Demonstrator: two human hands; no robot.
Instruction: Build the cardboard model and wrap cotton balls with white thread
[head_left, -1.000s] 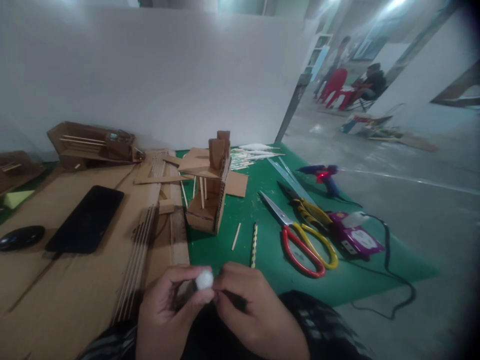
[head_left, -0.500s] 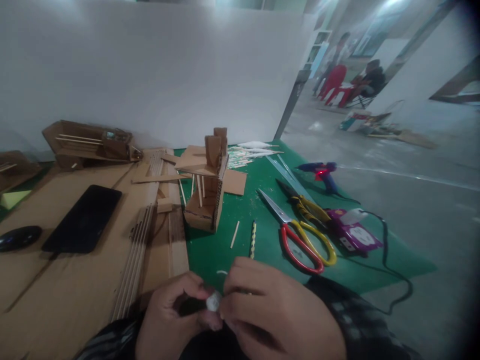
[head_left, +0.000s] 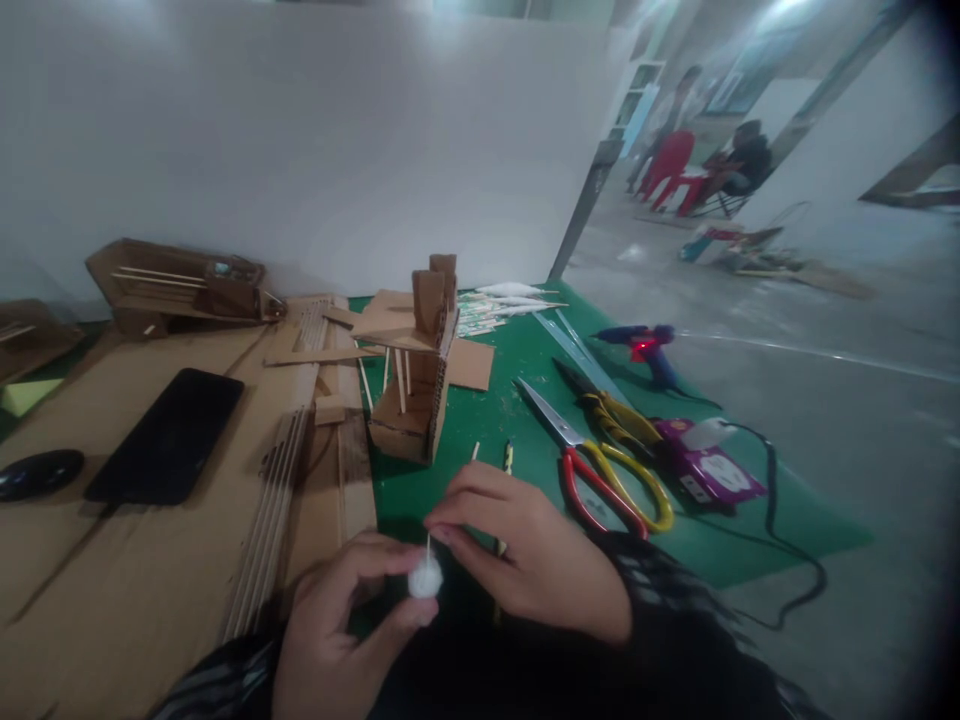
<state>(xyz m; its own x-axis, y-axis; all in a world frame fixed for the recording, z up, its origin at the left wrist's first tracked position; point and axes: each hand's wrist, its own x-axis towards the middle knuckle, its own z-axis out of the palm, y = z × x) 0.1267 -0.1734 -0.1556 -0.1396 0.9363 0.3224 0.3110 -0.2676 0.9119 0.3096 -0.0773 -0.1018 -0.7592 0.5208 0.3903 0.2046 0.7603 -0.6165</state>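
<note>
Between the thumb and forefinger of my left hand point(head_left: 349, 620) is a small round white ball point(head_left: 425, 578). My right hand point(head_left: 525, 555) is just above and to the right, its fingertips pinching a thin stick point(head_left: 428, 546) that stands at the top of the ball. Under my right hand lies a yellow-and-black patterned pencil-like stick point(head_left: 508, 458), partly hidden. A short wooden stick point(head_left: 475, 451) shows its tip beyond my fingers. A cardboard model with upright sticks point(head_left: 412, 400) stands on the green mat ahead.
Scissors point(head_left: 570, 440), pliers point(head_left: 615, 415), a purple power adapter point(head_left: 709, 470) and a glue gun point(head_left: 645, 350) lie right. A phone point(head_left: 169, 437), mouse point(head_left: 39, 475) and cardboard pieces are left. White-tipped sticks point(head_left: 502, 300) lie behind. Two people are in the background.
My right hand has moved up and away from the ball, and a thin stick now shows in its fingertips. The ball in my left hand is more exposed and slightly higher.
</note>
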